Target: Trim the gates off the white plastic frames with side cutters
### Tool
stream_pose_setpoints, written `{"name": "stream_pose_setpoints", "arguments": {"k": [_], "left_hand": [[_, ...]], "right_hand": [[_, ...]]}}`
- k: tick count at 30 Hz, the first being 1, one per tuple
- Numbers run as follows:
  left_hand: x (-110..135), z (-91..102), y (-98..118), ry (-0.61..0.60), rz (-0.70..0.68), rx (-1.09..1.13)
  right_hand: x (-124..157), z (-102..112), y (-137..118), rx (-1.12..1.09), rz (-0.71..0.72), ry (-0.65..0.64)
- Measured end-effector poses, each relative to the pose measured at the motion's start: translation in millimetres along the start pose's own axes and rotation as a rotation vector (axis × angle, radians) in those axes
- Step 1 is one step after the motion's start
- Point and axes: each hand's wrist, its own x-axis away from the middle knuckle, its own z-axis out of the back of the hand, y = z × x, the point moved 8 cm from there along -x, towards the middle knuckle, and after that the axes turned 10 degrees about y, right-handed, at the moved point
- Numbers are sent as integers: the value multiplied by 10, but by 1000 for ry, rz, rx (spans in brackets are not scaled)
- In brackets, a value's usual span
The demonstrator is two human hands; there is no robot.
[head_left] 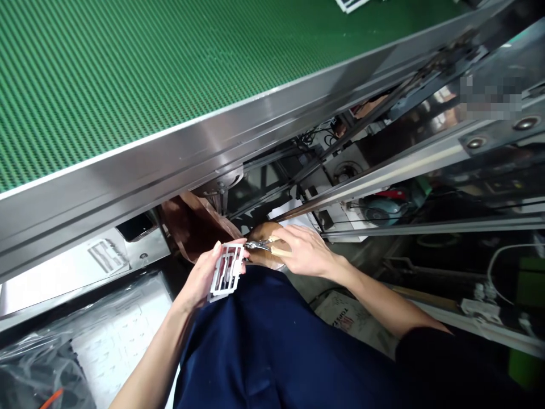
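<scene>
My left hand (203, 276) is closed on a small white plastic frame part (227, 270), held upright over my dark blue lap (272, 341). My right hand (304, 250) grips small cutters with pale handles (266, 245). Their metal tips touch the upper right edge of the frame. Both hands sit just below the conveyor's steel edge.
A green conveyor belt (128, 68) with a steel side rail (204, 153) runs across the top. A clear bag of white parts (114, 335) lies at lower left. A brown box (191, 224) sits behind the hands. Machine frames, cables and a motor fill the right side.
</scene>
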Motion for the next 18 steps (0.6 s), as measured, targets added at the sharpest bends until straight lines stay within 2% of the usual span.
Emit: {"name": "stream_pose_setpoints", "arguments": {"k": [4, 9, 18], "left_hand": [[43, -64, 28, -16, -1, 0], [70, -66, -3, -9, 1, -16], [90, -38, 11, 17, -10, -8]], "right_hand": [[-62, 34, -59, 40, 81, 24], [-110, 51, -101, 51, 164, -24], [-168, 66, -108, 105, 214, -65]]}}
